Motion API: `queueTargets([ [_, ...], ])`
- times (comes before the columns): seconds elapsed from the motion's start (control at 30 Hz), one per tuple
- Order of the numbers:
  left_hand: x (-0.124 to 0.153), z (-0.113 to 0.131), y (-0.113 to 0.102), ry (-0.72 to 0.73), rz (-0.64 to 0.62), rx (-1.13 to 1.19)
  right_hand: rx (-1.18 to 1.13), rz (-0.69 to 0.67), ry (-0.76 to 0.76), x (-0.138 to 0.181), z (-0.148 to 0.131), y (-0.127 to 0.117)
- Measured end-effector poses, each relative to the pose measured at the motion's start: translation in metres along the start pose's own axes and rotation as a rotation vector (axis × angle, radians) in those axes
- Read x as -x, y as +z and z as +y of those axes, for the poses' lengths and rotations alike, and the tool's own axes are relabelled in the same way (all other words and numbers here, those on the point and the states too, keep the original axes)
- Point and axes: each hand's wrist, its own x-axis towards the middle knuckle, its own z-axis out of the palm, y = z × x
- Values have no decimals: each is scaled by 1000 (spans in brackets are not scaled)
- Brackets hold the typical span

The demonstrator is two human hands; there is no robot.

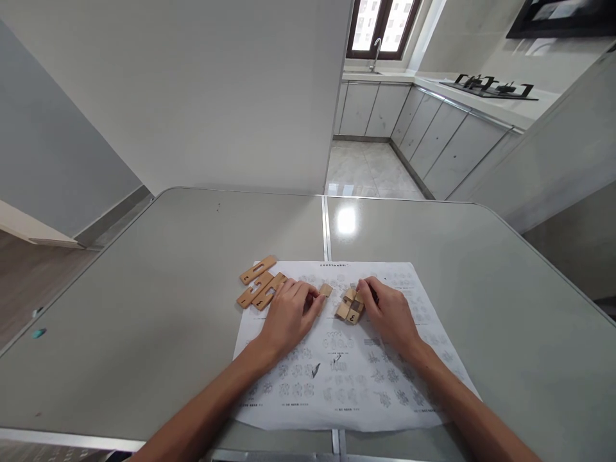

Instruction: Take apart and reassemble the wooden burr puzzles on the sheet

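Note:
My left hand [291,311] is closed over the printed sheet, its thumb and fingertips pinching a small wooden puzzle piece [326,290] that pokes out past them. To the right lies a cluster of joined wooden puzzle pieces [347,309], one marked with a 3. The fingertips of my right hand [387,311] grip the cluster's right edge, with the fingers partly hidden behind the hand. Left of my left hand, several flat wooden pieces with notches and numbers [260,287] rest partly on the sheet's corner, one with a long slot [258,269].
The white sheet [346,410] carries rows of printed assembly drawings. It lies on a grey table [183,359] with a metal seam down the middle. A small teal bit [39,333] sits near the left edge. Beyond are a wall and a kitchen with a stove [491,88].

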Motion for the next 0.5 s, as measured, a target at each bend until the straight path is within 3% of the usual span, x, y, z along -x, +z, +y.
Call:
queueTargets([
  [0.5, 3, -2, 1, 108, -45, -42, 20, 19, -13, 2, -8, 2],
])
